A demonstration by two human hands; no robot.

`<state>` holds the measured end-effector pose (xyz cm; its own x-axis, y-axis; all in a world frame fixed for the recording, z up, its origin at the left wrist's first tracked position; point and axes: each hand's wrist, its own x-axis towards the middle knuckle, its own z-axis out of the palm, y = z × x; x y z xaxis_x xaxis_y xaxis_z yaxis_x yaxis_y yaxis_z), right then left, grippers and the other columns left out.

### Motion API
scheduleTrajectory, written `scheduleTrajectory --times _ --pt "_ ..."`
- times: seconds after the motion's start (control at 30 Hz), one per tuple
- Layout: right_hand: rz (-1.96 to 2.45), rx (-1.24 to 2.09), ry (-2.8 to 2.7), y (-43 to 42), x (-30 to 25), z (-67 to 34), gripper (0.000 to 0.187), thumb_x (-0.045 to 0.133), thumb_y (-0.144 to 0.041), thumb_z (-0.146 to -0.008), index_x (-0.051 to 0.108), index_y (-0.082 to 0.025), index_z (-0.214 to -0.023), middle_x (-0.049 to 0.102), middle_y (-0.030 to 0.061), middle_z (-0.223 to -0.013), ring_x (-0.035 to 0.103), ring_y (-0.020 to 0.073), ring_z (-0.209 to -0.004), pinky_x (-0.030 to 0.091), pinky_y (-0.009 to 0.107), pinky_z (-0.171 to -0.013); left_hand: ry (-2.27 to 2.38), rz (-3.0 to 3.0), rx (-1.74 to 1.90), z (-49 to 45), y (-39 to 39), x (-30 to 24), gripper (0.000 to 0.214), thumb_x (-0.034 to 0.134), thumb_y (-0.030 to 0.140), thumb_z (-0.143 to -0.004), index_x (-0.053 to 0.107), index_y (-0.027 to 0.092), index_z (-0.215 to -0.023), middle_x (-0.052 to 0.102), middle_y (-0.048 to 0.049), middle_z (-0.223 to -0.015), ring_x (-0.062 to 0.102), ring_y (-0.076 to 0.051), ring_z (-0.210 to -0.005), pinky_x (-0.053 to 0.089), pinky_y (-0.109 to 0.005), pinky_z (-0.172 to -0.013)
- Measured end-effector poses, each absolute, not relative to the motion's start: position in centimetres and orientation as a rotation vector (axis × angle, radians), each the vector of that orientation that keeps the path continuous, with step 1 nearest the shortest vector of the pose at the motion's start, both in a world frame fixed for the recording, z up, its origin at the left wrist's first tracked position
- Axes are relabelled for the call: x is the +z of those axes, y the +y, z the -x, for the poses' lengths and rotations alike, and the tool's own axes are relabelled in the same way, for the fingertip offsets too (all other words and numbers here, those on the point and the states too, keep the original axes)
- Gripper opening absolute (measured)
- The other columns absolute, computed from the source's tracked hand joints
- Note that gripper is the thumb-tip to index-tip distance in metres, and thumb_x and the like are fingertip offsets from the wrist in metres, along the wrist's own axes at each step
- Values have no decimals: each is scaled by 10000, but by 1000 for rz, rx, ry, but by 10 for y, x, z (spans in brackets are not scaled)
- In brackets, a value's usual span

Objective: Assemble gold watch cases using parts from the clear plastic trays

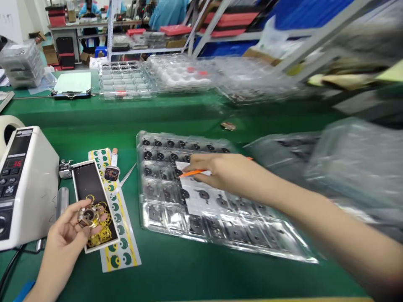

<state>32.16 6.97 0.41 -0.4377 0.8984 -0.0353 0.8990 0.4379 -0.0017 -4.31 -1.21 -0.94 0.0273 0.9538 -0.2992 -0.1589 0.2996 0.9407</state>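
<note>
My left hand (64,239) pinches a round, gold-coloured metal part (89,216) with a dark centre between thumb and fingers. It is above an open narrow box (86,180) holding tangled yellow ring-like scraps (102,235). My right hand (214,165) is closed on a thin orange pointed stick (192,173); its exact kind I cannot tell. The stick's tip is over a clear plastic tray (143,209) of small black parts in pockets. Under that hand, a white sheet (193,203) lies across the tray's middle, with several black round parts showing there.
A sticker strip (126,239) lies under the box, with a smartwatch (112,173) and pointed tweezers (127,176) by it. A white machine with a red display (34,180) stands left. More trays (126,82) line the back ledge; blurred plastic trays (352,159) are stacked right.
</note>
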Motion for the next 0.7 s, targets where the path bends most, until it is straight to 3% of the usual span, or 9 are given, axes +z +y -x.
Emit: scheduleTrajectory --times 0.23,0.47,0.6,0.7 --pt "-1640 116 2645 67 -21 -313 219 563 -111 -850 729 -166 -982 701 69 -866 685 192 -707 471 256 -564 1344 -855 1072 34 -16 -4 444 782 409 -728 663 188 -1094 753 -49 -1006 725 -195 -871 600 -223 -755" --pt "-1532 261 2866 68 -25 -316 216 504 -35 -794 687 -150 -804 684 83 -743 654 197 -606 454 272 -494 1143 -773 1042 31 -16 -1 503 796 392 -745 634 223 -1190 722 -95 -1116 709 -235 -960 582 -313 -859" --pt "-1528 342 3163 48 -11 -272 216 443 -74 -887 632 -140 -968 701 96 -802 663 187 -644 500 278 -531 973 -843 917 32 -15 -7 352 783 379 -764 720 236 -1079 718 -99 -1114 683 -233 -1010 549 -314 -892" --pt "-1597 -229 3609 22 -1 -211 237 504 -39 -876 577 -188 -1046 687 31 -763 644 126 -615 506 220 -528 893 -901 828 32 -13 -13 256 790 369 -756 757 225 -964 734 -84 -1026 688 -195 -935 534 -299 -895"
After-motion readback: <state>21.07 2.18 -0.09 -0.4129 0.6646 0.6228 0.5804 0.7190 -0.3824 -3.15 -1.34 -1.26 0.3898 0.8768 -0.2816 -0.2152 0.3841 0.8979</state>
